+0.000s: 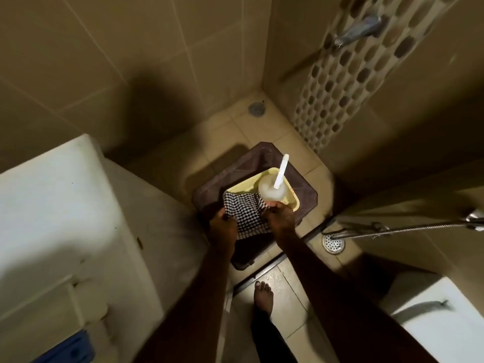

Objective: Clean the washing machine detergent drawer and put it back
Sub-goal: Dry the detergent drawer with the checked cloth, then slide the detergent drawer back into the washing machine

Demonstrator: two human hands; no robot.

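Note:
A black-and-white checked cloth (245,212) hangs between my two hands above a yellow perforated basket (292,199). My left hand (222,224) grips the cloth's left edge and my right hand (279,216) grips its right edge. The basket sits on a dark brown plastic stool (305,192) and holds a translucent white spray bottle (272,188) with a long white nozzle. The white washing machine (52,218) stands at the left. No detergent drawer can be made out.
Tiled floor with a round drain (256,108) in the far corner and another drain (333,243) beside a metal shower hose (408,229). A white basin (445,318) is at the lower right. My bare foot (263,297) stands behind a floor threshold.

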